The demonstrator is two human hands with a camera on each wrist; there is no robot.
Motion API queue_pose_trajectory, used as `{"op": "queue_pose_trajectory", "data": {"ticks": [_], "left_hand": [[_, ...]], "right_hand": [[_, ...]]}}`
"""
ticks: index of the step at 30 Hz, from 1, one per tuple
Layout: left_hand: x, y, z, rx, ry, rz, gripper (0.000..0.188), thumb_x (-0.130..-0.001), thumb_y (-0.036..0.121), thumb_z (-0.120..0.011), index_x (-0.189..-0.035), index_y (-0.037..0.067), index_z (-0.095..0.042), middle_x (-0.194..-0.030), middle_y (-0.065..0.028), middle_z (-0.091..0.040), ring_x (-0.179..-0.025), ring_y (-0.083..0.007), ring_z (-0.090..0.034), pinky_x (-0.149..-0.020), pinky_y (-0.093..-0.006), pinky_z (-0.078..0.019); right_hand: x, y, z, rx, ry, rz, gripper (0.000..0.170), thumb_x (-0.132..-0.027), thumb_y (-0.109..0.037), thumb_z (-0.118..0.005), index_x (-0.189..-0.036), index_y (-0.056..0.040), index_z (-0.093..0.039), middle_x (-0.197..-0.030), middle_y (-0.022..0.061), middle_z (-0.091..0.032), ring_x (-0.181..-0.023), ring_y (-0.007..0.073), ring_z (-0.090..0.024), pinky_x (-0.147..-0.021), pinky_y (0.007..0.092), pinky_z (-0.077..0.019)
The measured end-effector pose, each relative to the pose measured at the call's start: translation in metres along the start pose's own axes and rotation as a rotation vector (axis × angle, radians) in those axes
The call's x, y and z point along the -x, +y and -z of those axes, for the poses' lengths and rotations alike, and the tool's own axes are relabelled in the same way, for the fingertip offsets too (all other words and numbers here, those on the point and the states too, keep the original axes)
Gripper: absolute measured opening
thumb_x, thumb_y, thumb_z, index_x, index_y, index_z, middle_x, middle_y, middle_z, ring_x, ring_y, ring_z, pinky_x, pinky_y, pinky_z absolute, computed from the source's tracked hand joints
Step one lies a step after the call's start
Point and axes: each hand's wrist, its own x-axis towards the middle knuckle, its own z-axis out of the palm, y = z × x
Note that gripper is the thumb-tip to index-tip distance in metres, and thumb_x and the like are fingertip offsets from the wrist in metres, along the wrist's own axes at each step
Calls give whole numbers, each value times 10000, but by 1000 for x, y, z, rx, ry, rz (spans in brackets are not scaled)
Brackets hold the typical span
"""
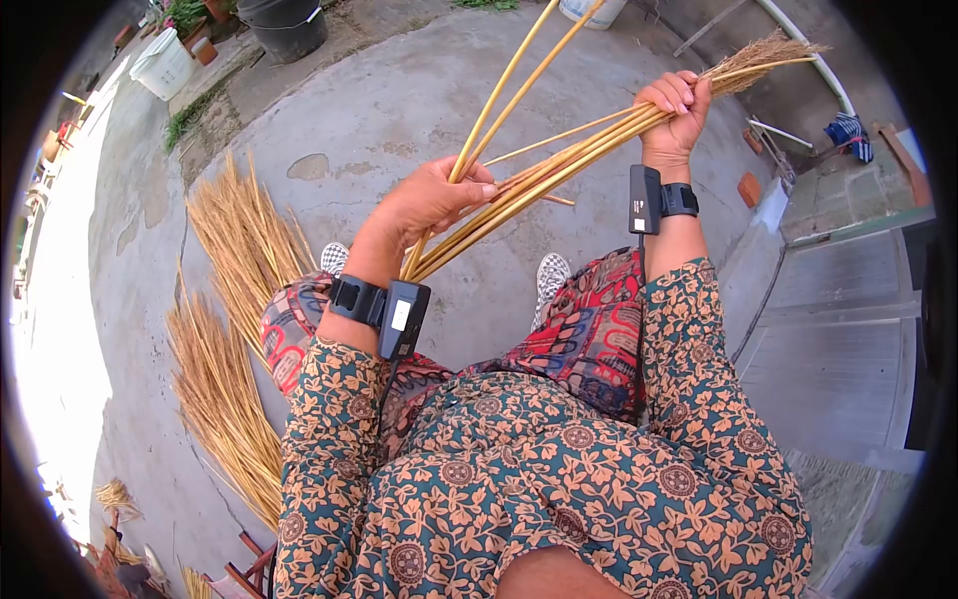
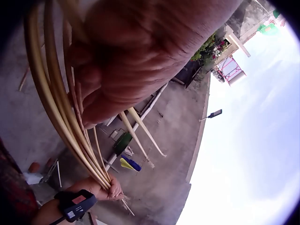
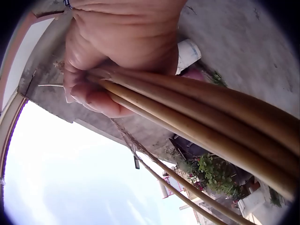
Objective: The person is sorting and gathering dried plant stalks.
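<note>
A bundle of long tan stalks [image 1: 559,172] slants across the front of the body, its brushy tips [image 1: 766,55] at the upper right. The right hand [image 1: 679,112] grips it just below those tips; in the right wrist view the fingers of the right hand [image 3: 108,61] curl round several thick stalks [image 3: 201,112]. The left hand [image 1: 431,200] holds the lower part of the bundle, and two separate stalks [image 1: 509,82] rise from it, angled up and to the right. In the left wrist view the left hand [image 2: 126,61] partly hides the stalks [image 2: 61,103].
Two heaps of brushy stalks [image 1: 225,389] lie on the concrete floor [image 1: 369,105] at the left. A black bucket [image 1: 284,28] and a white bucket [image 1: 162,65] stand at the upper left. Grey metal panels [image 1: 838,349] are at the right, with a brick [image 1: 749,190] nearby.
</note>
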Motion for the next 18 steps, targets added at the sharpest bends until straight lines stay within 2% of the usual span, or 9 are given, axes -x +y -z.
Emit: {"op": "queue_pose_trajectory", "data": {"ticks": [2, 5, 8, 11, 14, 15, 18], "left_hand": [[6, 10, -12, -205, 97, -5, 407, -739, 257, -725, -1029, 41, -540, -822, -46, -611, -524, -64, -490, -432, -216, -389], [-6, -13, -17, -500, 180, -314, 465, -719, 294, -738, -1044, 38, -526, -837, -48, -603, -670, -119, -553, -592, -266, -458], [-1, -14, -26, -699, 289, -319, 407, -735, 277, -725, -994, 24, -538, -792, -41, -589, -720, -144, -558, -674, -276, -455], [-12, -21, -15, -590, 175, -149, 335, -748, 259, -715, -941, 30, -565, -743, -18, -566, -695, -120, -535, -641, -260, -440], [-12, -15, -11, -382, 50, -84, 242, -767, 228, -695, -886, 50, -583, -711, 7, -552, -643, -85, -509, -562, -240, -414], [-7, -11, -10, -298, 6, -21, 193, -783, 222, -680, -866, 77, -583, -688, 44, -521, -538, -39, -446, -443, -200, -345], [-7, -11, -4, -157, -77, 92, 186, -803, 218, -656, -884, 77, -567, -709, 11, -585, -431, -18, -378, -356, -178, -273]], "right_hand": [[-1, 0, 1, 66, 95, 52, 165, -818, -220, -645, -773, -85, -561, -575, -34, -457, -476, 69, -436, -492, 236, -386], [-6, -1, 7, 195, 297, 128, 187, -820, -212, -645, -733, -95, -528, -576, -31, -459, -480, 72, -437, -483, 238, -392], [-9, 6, 10, 277, 483, 160, 214, -819, -191, -649, -706, -101, -491, -581, -27, -465, -487, 80, -446, -480, 241, -403], [-10, 10, 11, 297, 574, 180, 213, -805, -145, -662, -708, -95, -479, -595, -16, -478, -509, 92, -469, -494, 247, -423], [-12, 13, 9, 291, 598, 163, 176, -779, -87, -678, -750, -76, -505, -628, 4, -496, -555, 108, -503, -527, 258, -454], [-12, 14, 8, 292, 597, 159, 163, -771, -70, -681, -772, -68, -518, -643, 13, -502, -573, 112, -513, -540, 263, -465], [-12, 15, 5, 294, 547, 131, 166, -760, -39, -682, -853, -46, -545, -694, 31, -515, -619, 124, -532, -574, 272, -485]]}}
